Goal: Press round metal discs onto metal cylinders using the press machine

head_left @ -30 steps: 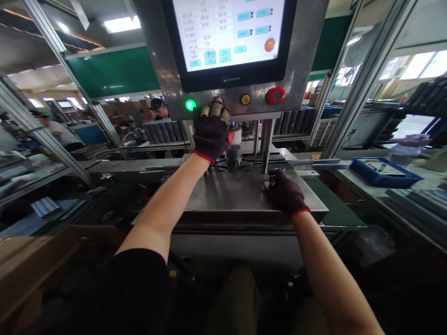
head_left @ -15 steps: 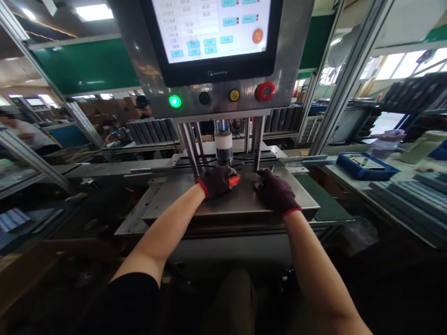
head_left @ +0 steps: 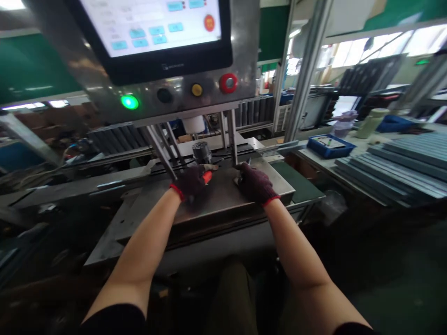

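My left hand [head_left: 191, 180], in a dark glove with a red cuff, is closed round a tool with an orange-red handle [head_left: 207, 177]; its working end is hidden. My right hand [head_left: 256, 183], gloved alike, is curled over the right part of the metal press bed [head_left: 220, 191]. A thin pointed tip [head_left: 249, 161] shows above its fingers, but what it belongs to I cannot make out. Just behind my left hand stands a dark round metal part [head_left: 201, 152] with holes in its top. Above it, apart from it, hangs the white press head [head_left: 194, 124].
Metal posts [head_left: 233, 139] rise behind the hands to a control panel with a lit green button [head_left: 129, 101] and a red stop button [head_left: 228, 83]. At the right are a blue tray [head_left: 330, 146] and stacked grey metal strips [head_left: 401, 167].
The view has swung right, so the machine sits further left. The white press head has risen off the dark round part. Both hands keep about the same place over the bed.
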Motion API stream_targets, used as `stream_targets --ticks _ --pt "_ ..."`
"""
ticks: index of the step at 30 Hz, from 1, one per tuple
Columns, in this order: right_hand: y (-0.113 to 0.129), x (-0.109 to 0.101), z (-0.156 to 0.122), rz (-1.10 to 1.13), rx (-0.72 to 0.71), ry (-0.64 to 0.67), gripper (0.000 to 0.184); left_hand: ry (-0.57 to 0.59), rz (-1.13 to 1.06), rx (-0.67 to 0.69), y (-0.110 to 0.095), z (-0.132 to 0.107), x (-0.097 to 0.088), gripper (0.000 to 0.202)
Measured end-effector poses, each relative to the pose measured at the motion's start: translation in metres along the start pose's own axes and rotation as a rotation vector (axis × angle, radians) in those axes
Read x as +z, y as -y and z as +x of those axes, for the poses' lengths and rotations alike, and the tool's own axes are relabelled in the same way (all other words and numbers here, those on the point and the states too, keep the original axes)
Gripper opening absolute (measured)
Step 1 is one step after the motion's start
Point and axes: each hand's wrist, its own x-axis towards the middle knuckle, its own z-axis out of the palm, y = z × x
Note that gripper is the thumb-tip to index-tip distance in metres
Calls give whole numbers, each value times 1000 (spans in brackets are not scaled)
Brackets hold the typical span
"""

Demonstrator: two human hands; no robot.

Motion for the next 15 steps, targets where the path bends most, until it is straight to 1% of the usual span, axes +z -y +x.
stream_targets --ticks 3,8,15 --pt "-2 1 2 4 -18 -3 52 72 0 -31 2 1 -5 44" --pt "-5 3 4 -6 -27 -9 52 69 5 -34 0 2 -7 43" --pt "-2 2 3 -13 -5 0 53 130 25 -89 -2 2 -7 58"
